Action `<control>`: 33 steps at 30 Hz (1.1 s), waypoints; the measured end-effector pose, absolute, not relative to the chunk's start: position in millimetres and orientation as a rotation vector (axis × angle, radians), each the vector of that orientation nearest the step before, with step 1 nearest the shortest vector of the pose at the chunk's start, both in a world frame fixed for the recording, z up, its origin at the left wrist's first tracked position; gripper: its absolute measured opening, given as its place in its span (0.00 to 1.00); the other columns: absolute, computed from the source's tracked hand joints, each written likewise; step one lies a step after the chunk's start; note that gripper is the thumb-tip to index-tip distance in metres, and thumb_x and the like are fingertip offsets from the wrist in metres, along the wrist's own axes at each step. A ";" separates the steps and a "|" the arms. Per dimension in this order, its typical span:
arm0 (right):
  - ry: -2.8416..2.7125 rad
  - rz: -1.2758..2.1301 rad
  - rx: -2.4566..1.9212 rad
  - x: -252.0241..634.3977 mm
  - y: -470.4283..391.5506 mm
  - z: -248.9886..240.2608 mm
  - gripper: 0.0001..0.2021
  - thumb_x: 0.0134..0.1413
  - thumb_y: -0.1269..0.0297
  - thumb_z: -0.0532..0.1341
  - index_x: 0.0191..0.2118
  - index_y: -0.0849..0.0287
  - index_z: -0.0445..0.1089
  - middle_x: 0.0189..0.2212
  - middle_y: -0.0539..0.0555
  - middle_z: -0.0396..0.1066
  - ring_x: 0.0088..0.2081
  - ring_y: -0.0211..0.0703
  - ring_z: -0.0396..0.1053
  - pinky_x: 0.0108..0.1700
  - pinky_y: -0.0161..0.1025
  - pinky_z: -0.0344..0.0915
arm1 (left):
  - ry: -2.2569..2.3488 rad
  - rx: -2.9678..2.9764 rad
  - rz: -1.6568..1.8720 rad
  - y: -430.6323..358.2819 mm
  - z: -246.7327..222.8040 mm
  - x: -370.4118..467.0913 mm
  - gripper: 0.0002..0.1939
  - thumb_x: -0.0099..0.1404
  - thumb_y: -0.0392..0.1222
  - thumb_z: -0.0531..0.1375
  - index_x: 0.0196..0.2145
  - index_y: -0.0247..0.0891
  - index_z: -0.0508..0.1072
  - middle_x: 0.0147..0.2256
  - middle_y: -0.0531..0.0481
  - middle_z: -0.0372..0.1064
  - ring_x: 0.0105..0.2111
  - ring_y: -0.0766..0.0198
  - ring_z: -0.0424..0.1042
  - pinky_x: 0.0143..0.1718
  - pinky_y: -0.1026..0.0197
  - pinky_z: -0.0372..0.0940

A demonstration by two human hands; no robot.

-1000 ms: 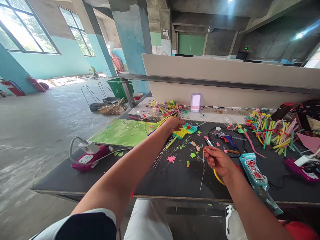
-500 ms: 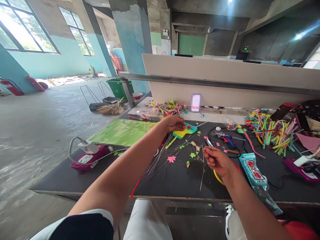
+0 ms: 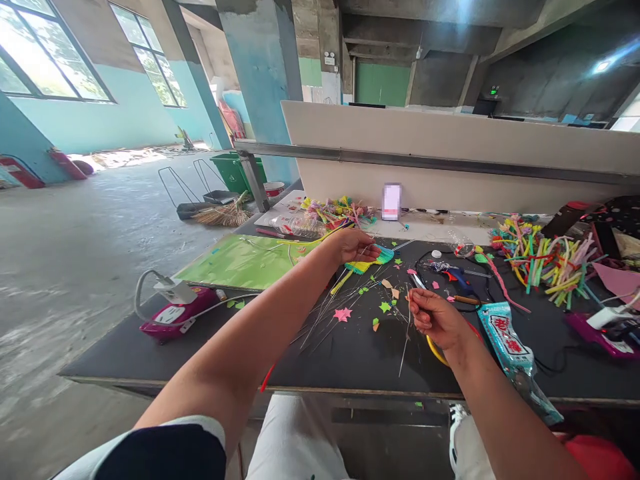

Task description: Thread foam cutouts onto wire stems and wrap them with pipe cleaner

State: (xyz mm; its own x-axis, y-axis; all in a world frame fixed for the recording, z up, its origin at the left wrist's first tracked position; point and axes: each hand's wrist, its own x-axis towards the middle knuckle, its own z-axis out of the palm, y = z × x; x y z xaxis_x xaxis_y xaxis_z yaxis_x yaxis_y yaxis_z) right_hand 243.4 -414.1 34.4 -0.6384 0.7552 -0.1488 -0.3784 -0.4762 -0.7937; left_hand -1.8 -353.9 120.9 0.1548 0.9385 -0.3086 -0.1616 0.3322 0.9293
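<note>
From the right hand, which still pinches a wire, the blue-yellow craft lies at eleven o'clock. The left hand now covers more of it, probably within touch; its grip I cannot tell.

Bright windows break the part-turquoise wall above grey floor

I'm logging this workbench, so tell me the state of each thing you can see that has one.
Left hand: fingers extended, grip unclear
Right hand: pinching a thin wire
Scissors: partly hidden, open or shut unclear
Phone: propped upright, screen lit
Pink star: lying flat
Green sheet: spread flat
Magenta box at left: white plug attached
Ceiling light: on
Green sign: lit
</note>
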 end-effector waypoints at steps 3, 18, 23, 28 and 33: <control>-0.973 2.146 -0.562 245.4 -413.4 34.3 0.05 0.46 0.69 0.66 0.31 0.62 0.70 0.20 0.46 0.64 0.14 0.23 0.51 0.15 0.23 0.49 | 1.072 0.900 0.992 -366.6 124.5 10.4 0.03 0.58 0.30 0.57 0.27 0.33 0.66 0.20 0.48 0.67 0.15 0.71 0.64 0.13 0.71 0.57; -0.910 1.990 -0.390 248.3 -415.5 32.7 0.10 0.45 0.60 0.67 0.28 0.59 0.67 0.17 0.43 0.62 0.11 0.22 0.41 0.13 0.23 0.46 | 0.776 0.978 0.999 -484.4 103.5 99.2 0.10 0.55 0.44 0.61 0.25 0.36 0.67 0.20 0.53 0.62 0.14 0.77 0.52 0.14 0.71 0.39; -0.921 1.900 -0.437 245.0 -417.3 35.7 0.08 0.44 0.63 0.67 0.28 0.59 0.68 0.17 0.44 0.63 0.12 0.23 0.45 0.14 0.24 0.50 | 0.815 0.889 1.129 -482.1 87.6 109.0 0.10 0.55 0.45 0.62 0.27 0.37 0.65 0.20 0.54 0.63 0.15 0.75 0.55 0.14 0.71 0.42; -0.964 1.774 -0.493 238.8 -418.7 37.7 0.08 0.45 0.62 0.66 0.28 0.59 0.68 0.15 0.43 0.61 0.12 0.26 0.49 0.14 0.25 0.50 | 0.829 0.851 1.309 -482.2 76.3 122.2 0.12 0.55 0.45 0.62 0.28 0.39 0.61 0.19 0.57 0.63 0.14 0.75 0.55 0.15 0.71 0.47; -0.990 1.683 -0.529 236.6 -420.2 37.9 0.07 0.46 0.64 0.66 0.32 0.61 0.71 0.15 0.43 0.63 0.12 0.25 0.52 0.14 0.25 0.50 | 0.908 0.942 1.440 -480.0 64.9 132.2 0.13 0.57 0.47 0.60 0.28 0.39 0.60 0.19 0.58 0.63 0.13 0.76 0.54 0.13 0.71 0.48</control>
State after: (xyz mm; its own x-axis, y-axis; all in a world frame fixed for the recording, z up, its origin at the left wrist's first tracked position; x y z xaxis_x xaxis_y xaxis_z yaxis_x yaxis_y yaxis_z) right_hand 236.6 -420.2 37.9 -0.3390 0.9321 0.1276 -0.5647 -0.0931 -0.8200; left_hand 132.2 -480.0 64.9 -0.0458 0.9974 0.0551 -0.3801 -0.0684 0.9224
